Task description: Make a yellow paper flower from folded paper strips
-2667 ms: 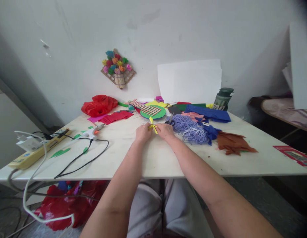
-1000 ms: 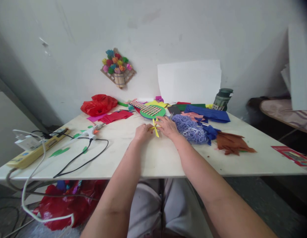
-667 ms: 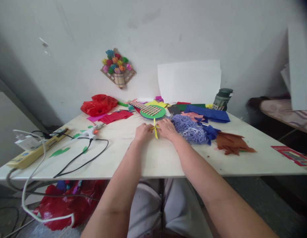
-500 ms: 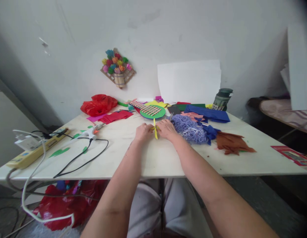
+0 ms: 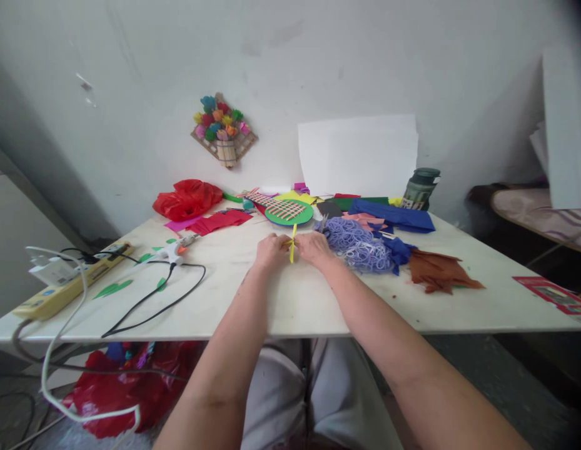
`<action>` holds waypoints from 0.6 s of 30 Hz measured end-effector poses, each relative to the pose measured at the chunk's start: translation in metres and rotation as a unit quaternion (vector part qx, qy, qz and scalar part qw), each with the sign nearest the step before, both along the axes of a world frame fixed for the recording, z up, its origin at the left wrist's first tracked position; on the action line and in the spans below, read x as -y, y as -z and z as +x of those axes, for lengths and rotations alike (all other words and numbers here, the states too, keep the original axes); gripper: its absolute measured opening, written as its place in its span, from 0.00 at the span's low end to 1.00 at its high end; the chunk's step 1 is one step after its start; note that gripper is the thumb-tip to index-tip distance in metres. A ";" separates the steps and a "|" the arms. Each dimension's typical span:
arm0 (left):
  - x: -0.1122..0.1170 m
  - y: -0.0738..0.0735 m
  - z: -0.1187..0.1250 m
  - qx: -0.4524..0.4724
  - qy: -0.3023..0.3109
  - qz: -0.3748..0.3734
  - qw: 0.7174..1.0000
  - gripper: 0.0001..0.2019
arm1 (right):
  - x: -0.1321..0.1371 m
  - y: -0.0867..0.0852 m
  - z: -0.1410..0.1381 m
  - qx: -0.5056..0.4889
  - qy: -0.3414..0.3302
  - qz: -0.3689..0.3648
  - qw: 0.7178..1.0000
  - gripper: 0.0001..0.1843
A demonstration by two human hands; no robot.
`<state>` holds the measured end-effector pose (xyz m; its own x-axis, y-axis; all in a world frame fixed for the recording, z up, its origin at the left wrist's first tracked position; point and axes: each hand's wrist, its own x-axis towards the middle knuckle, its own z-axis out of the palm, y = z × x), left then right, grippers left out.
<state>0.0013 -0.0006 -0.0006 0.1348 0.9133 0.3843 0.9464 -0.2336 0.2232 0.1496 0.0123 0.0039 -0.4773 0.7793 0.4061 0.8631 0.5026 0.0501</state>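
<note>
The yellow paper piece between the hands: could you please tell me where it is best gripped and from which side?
Probably at its middle, pinched from the left and right. The yellow paper piece stands nearly upright, its thin strips sticking out above and below, and the left hand and right hand meet it there; the loose ends would likely bend.

The left forearm [image 5: 229, 350] and right forearm [image 5: 388, 350] are bare; loose, pale grey trousers [image 5: 281, 400] cover the 2 legs.
</note>
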 end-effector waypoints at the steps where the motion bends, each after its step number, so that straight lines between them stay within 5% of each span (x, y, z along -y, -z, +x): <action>1: 0.001 -0.001 0.001 -0.002 -0.002 -0.003 1.000 0.14 | 0.000 0.000 0.000 0.002 -0.003 0.001 1.000 0.16; 18: 0.000 0.000 0.005 -0.024 -0.026 -0.001 0.999 0.12 | 0.012 -0.002 -0.013 0.021 0.038 -0.046 0.998 0.15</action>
<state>0.0067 -0.0007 -0.0004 0.1052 0.9205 0.3763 0.9669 -0.1831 0.1775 0.1369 0.0006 0.0060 -0.4312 0.8463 0.3128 0.8967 0.4405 0.0441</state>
